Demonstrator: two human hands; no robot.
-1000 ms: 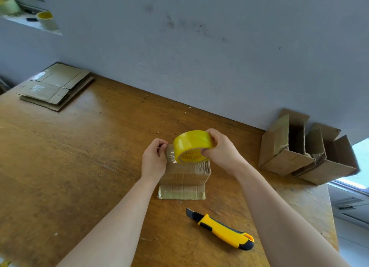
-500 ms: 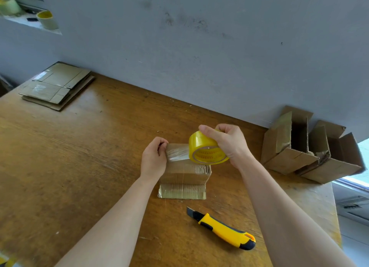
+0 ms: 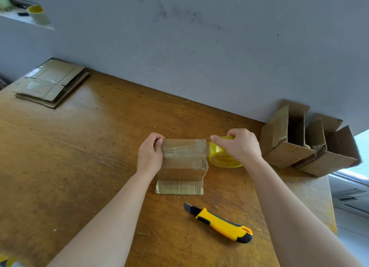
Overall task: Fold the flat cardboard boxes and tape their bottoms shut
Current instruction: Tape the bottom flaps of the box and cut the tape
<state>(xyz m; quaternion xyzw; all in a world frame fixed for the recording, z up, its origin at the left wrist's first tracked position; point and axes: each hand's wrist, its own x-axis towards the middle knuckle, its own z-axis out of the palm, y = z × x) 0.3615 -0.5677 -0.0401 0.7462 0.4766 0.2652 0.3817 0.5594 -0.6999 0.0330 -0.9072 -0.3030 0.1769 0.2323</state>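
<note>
Box (image 3: 183, 158) stands bottom-up near the middle of the table (image 3: 79, 166), one flap lying flat toward the near edge. In the head view, the left hand (image 3: 150, 153) curls over the box's left top edge, pinning the tape (image 3: 183, 146) end there. The right hand (image 3: 239, 144) grips the roll (image 3: 219, 156) just off the box's right edge, with clear tape stretched across the seam. The hands are apart, one at each side.

The box looks light and hollow, so it would likely slide or dent if pushed mid-panel. The edges and corners are the safest places to hold it.

A knife (image 3: 219, 222) lies toward the near edge. Flat boxes (image 3: 50, 82) sit at the back left corner, and folded boxes (image 3: 289, 146) at the back right.
</note>
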